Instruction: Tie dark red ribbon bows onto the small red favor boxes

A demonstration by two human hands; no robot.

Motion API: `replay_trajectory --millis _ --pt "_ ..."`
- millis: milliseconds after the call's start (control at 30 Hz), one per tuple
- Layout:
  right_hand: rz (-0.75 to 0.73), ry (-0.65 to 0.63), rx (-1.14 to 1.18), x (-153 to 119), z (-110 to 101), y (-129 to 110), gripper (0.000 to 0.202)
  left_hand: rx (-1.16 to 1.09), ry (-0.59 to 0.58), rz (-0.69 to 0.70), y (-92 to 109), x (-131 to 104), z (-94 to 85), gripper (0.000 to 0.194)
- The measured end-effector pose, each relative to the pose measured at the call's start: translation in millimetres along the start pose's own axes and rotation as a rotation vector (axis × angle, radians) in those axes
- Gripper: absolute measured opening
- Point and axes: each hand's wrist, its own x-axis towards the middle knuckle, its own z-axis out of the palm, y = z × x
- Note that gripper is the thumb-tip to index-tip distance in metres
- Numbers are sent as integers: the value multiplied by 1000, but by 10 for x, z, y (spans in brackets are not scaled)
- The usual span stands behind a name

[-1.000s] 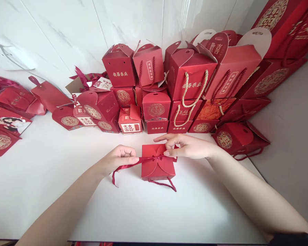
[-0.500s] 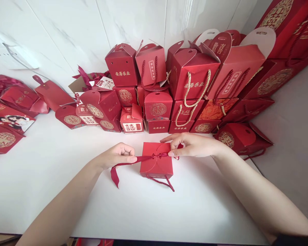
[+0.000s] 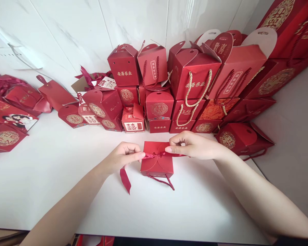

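A small red box [image 3: 157,166] with curved closing flaps stands on the white table, its dark red cord handle hanging at the near side. Dark red ribbon [image 3: 125,181] runs across the top of the box, through the holes at its middle. At the box's left edge, my left hand [image 3: 124,156] pinches the ribbon between thumb and fingers, and a loose end dangles below it. My right hand [image 3: 192,145] has its thumb and fingers closed on the ribbon over the box's right part; more ribbon shows beneath that hand.
Stacked red gift boxes [image 3: 159,105] line the white wall behind the box. More red boxes [image 3: 9,138] and a heap of ribbon lie at the far left. The white table's [image 3: 143,218] near edge crosses the bottom of the view.
My left hand has moved right, up to the box, gripping the ribbon nearer its middle. My right hand's fingers have closed in and shifted slightly. The dangling ribbon end has moved right.
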Motion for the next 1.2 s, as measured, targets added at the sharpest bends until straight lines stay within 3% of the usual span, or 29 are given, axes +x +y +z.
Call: replay_trajectory --millis 133,267,433,533,633,767,867,967,1200 --pt "25 -134 111 -79 21 -130 43 24 26 -14 85 -96 -27 36" --pt "-8 -229 182 -148 63 -266 37 102 128 32 209 -225 -14 35" --pt "-36 -148 154 -111 61 -264 38 228 233 160 245 -249 37 25" --pt "-16 -148 191 -66 42 -193 40 258 277 129 209 -208 11 26" --pt "46 -157 268 -34 35 -106 40 194 227 63 170 -166 -52 27" --pt "80 -101 207 6 22 -10 38 95 52 -26 110 -96 -97 30" --pt "66 -63 149 54 25 24 42 103 43 -77 54 -42 -74 39" --pt "-5 -28 150 95 42 45 40 128 73 -57 9 -10 -54 42" --pt "-73 11 126 113 -8 168 38 109 -38 3 -9 -2 -92 36"
